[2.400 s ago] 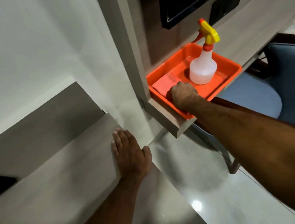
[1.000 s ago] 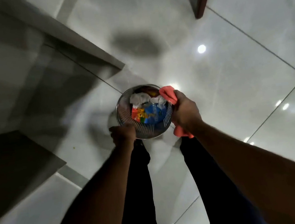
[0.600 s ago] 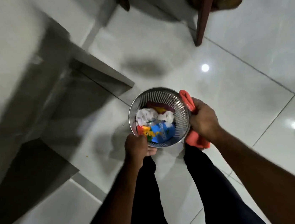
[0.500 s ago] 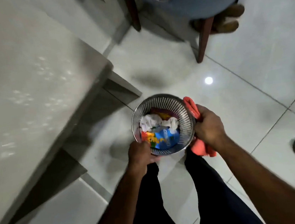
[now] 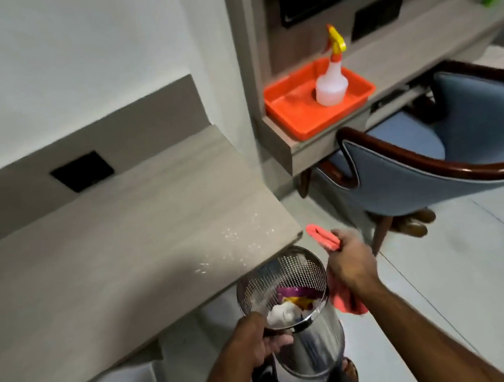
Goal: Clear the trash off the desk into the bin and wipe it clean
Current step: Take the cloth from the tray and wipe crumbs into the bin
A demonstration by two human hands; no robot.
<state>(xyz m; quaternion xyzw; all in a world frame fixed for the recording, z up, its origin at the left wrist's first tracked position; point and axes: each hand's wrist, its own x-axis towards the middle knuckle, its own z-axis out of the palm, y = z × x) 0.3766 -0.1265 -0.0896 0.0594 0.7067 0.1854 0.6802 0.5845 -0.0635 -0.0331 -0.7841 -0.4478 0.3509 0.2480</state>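
Lifted beside the desk (image 5: 94,258), bin (image 5: 289,297) in left hand (image 5: 259,339).

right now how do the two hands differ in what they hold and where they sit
The left hand grips the metal bin by its near rim; the right hand clutches the pink cloth. The left hand sits lower and nearer the camera; the right hand is higher, beside the bin's far rim. Both have their fingers closed.
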